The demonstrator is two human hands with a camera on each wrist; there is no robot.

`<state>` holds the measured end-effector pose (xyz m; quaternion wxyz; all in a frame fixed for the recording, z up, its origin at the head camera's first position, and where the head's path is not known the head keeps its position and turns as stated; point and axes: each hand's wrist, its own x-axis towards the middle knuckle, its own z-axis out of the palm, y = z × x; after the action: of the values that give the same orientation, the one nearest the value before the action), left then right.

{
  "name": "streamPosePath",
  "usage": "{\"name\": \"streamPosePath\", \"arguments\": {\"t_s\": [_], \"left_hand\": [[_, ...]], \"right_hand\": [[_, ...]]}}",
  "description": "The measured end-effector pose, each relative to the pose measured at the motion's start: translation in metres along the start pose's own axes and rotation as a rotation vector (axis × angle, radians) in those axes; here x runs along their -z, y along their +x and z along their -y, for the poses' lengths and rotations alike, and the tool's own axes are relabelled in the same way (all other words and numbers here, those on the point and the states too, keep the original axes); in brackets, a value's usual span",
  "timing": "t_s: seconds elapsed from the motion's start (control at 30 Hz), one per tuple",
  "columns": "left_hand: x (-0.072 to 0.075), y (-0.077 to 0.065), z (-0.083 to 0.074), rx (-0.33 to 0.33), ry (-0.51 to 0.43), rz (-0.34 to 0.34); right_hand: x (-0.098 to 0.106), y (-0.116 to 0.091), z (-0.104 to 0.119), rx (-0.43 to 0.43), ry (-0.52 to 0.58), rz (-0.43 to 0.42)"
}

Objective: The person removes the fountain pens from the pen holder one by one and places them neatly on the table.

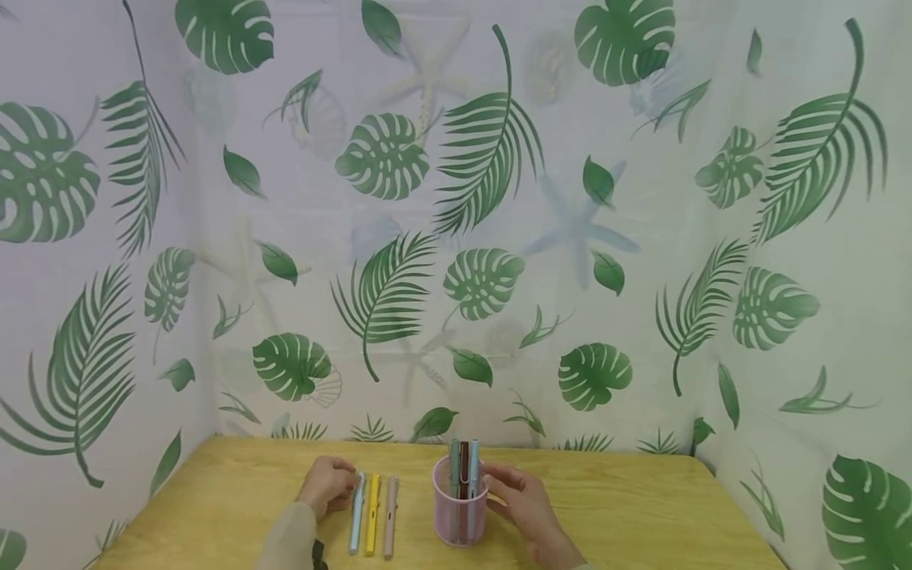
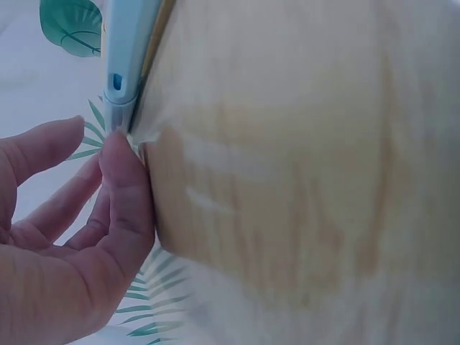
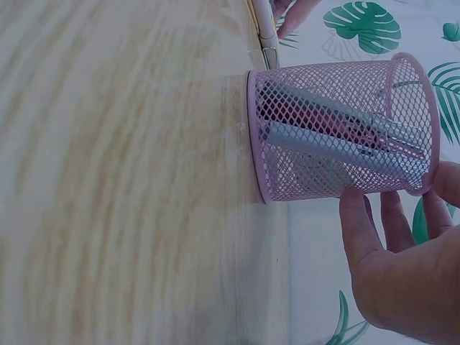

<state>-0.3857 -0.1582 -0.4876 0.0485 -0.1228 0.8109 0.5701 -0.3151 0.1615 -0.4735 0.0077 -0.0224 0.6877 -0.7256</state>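
A light blue pen (image 1: 357,513), a yellow pen (image 1: 373,514) and a greyish-pink pen (image 1: 390,517) lie side by side on the table. My left hand (image 1: 329,484) is at the far end of the blue pen; in the left wrist view a fingertip meets that end, while the thumb stays apart. A pink mesh pen holder (image 1: 449,518) stands upright with a green pen (image 1: 454,467), a brown pen (image 1: 465,463) and another light blue pen (image 1: 473,467) inside. My right hand (image 1: 526,507) touches the holder's right side and rim with its fingertips.
The wooden table (image 1: 627,514) reaches back to a pale curtain (image 1: 499,412) printed with green leaves, which also closes off both sides. A dark band (image 1: 318,554) shows near the left sleeve (image 1: 288,538).
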Motion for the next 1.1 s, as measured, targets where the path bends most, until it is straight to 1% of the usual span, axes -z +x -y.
{"name": "streamPosePath", "arguments": {"t_s": [0.1,0.23,0.37,0.47,0.6,0.67,0.77,0.93,1.0,1.1], "left_hand": [[0.002,0.0,0.001,-0.01,-0.014,-0.01],[0.002,-0.002,-0.002,-0.048,-0.02,-0.024],[0.0,-0.005,-0.006,-0.103,0.0,-0.064],[-0.002,-0.009,-0.01,-0.165,0.012,-0.076],[-0.005,-0.015,-0.017,-0.232,-0.008,-0.056],[-0.008,-0.017,-0.02,-0.253,-0.025,-0.045],[-0.012,-0.02,-0.023,-0.274,-0.057,-0.038],[-0.022,-0.018,-0.025,-0.304,-0.119,-0.003],[-0.026,-0.017,-0.025,-0.311,-0.128,0.015],[-0.034,-0.015,-0.026,-0.321,-0.134,0.023]], "right_hand": [[-0.001,-0.001,0.0,-0.001,-0.004,-0.005],[-0.001,-0.001,0.001,0.005,-0.007,-0.014],[-0.001,-0.002,0.001,0.004,-0.013,-0.021],[-0.001,-0.001,0.0,-0.002,-0.016,-0.02],[-0.001,0.001,-0.001,-0.008,-0.007,-0.015],[-0.001,0.002,-0.002,-0.007,0.002,-0.014],[-0.001,0.003,-0.003,-0.002,0.013,-0.013],[-0.001,0.002,-0.003,0.003,0.012,-0.016],[-0.002,0.002,-0.003,0.002,0.015,-0.017],[-0.001,0.001,-0.003,0.003,0.017,-0.012]]}}
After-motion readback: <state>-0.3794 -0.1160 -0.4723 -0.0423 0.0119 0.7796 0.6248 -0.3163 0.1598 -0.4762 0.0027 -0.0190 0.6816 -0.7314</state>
